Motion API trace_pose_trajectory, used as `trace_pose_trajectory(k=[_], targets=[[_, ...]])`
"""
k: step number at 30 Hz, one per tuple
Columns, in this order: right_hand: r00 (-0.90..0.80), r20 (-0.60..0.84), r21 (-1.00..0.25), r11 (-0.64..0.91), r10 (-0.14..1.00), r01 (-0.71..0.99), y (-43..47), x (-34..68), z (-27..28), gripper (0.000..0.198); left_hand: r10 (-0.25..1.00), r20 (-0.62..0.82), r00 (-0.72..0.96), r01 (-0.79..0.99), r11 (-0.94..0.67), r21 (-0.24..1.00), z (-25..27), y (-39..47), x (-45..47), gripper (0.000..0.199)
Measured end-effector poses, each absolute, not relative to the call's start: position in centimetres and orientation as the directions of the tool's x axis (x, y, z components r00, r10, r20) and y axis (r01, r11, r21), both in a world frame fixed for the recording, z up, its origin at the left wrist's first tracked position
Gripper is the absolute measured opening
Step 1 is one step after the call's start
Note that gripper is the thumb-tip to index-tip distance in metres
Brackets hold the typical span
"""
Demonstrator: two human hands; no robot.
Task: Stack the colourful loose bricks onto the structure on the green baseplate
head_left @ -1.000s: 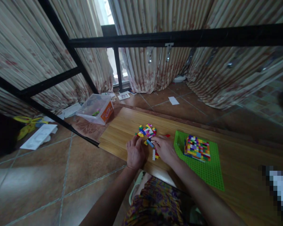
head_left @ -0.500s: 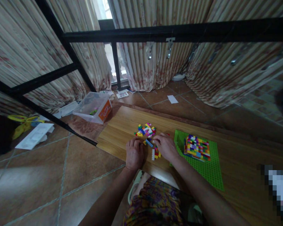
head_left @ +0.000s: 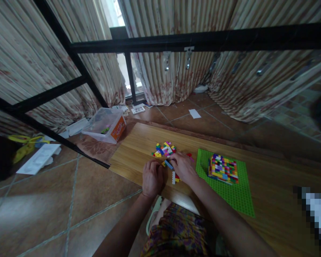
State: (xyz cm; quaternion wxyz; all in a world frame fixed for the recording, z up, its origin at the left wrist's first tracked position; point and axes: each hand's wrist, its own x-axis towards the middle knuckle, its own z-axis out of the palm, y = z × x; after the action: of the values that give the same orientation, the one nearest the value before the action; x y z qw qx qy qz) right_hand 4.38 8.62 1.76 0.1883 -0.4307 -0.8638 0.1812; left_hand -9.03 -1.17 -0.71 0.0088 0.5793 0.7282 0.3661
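My left hand [head_left: 152,178] rests on the wooden table with its fingers curled in; whatever it holds is hidden. Just right of its fingertips lies a blue toy brick [head_left: 168,164] with a bit of yellow beside it. My right hand [head_left: 184,167] has its fingers pinched together at the near edge of a loose pile of toy bricks [head_left: 164,149]; what is between the fingertips is too small to make out. A white toy brick [head_left: 173,177] and a few red and yellow ones lie below my right palm, partly covered by it.
On the right, a multicoloured brick block [head_left: 223,168] sits on a green baseplate [head_left: 240,200]. Pink and red bricks [head_left: 189,155] lie behind my right hand. A clear plastic box [head_left: 98,134] stands on the floor past the table's [head_left: 131,142] left end. Black metal bars [head_left: 149,44] cross overhead.
My right hand has moved slightly forward and left, up to the pile's near edge, covering more of the bricks under its palm. My left hand has stayed nearly in place.
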Motion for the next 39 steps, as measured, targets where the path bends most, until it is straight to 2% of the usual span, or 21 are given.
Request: trace_pose_trajectory(k=[5,8,14,22,26,30,39], targets=[[-0.445,0.239,-0.672,0.477,0.863,0.566,7.5,6.7,2.8,0.023,0.858,0.400,-0.322,0.845,0.070,0.530,-0.7,-1.3,-9.1,0.005],[-0.382,0.243,-0.747,0.423,0.892,0.513,6.4,8.7,3.6,0.028,0.866,0.388,-0.317,0.842,0.068,0.536,-0.7,-1.3,-9.1,0.008],[-0.263,0.234,-0.782,0.342,0.936,0.520,4.7,13.7,5.1,0.025,0.875,0.375,-0.308,0.839,0.063,0.541,-0.9,-1.3,-9.3,0.013],[0.050,0.163,-0.863,0.118,0.985,0.491,5.6,20.0,5.3,0.025,0.867,0.410,-0.283,0.866,0.047,0.498,-1.2,-1.0,-9.6,0.019],[0.152,0.190,-0.852,0.087,0.970,0.516,7.2,21.8,5.4,0.024,0.860,0.436,-0.266,0.881,0.033,0.472,-1.3,-0.9,-9.8,0.020],[0.113,0.253,-0.838,0.160,0.961,0.521,9.0,22.2,5.0,0.022,0.864,0.426,-0.268,0.890,0.052,0.453,-1.3,-0.8,-9.9,0.020],[-0.045,0.267,-0.774,0.242,0.963,0.585,11.9,21.1,3.6,0.025,0.865,0.433,-0.253,0.899,0.046,0.435,-0.9,-0.7,-9.8,0.022]])
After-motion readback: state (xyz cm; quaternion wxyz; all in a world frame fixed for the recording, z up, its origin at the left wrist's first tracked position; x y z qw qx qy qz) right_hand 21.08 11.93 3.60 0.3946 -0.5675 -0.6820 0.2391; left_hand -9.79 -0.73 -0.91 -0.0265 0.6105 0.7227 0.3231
